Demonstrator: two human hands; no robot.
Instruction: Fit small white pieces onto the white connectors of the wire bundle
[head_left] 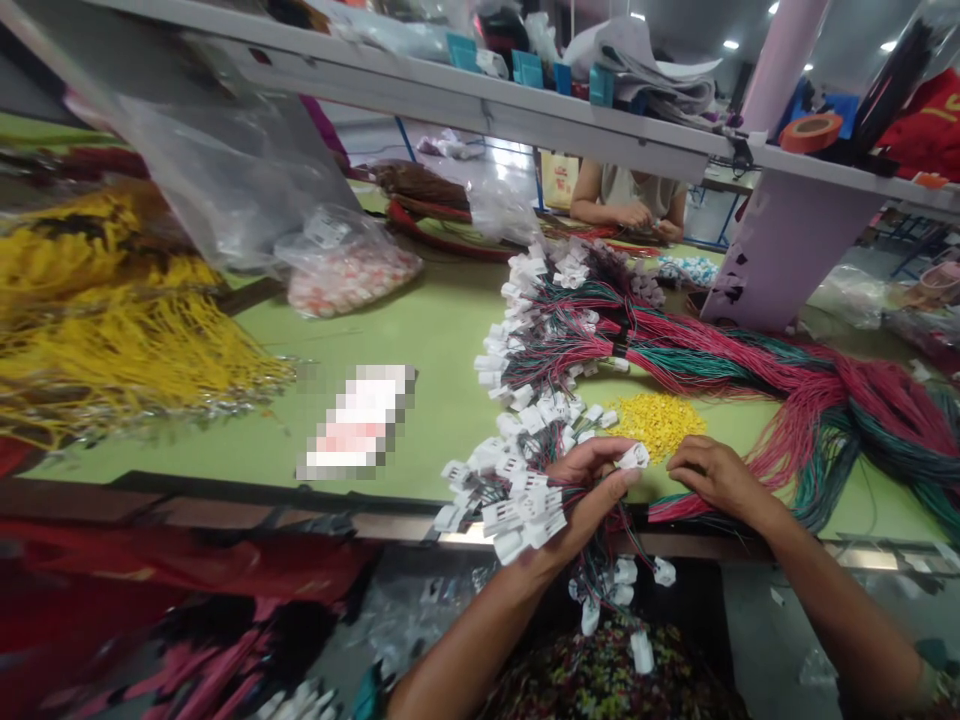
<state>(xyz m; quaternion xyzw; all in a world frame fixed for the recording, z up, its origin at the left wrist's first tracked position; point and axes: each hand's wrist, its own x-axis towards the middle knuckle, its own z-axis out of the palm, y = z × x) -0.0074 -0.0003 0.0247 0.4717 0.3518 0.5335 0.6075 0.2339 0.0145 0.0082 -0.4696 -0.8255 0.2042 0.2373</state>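
Between thumb and index finger, my left hand point(596, 480) pinches a white connector point(634, 457) at the table's front edge. Wires with more white connectors point(517, 490) bunch around that hand, and a few point(622, 580) dangle below the edge. To its right, my right hand point(709, 472) is closed, its fingertips pressed together; whatever they hold is too small or hidden to make out. Just behind both hands lies a pile of small yellow pieces point(660, 422). Red, green and black wire bundles point(697, 355) with white connectors at their ends stretch across the table on the right.
Yellow wires point(150, 340) heap at the left. A clear bag of orange and white pieces point(352, 275) sits behind a blurred-out flat item point(360, 420). A shelf point(465, 100) spans above, its purple support point(795, 245) at right. A co-worker point(630, 200) sits across the table.
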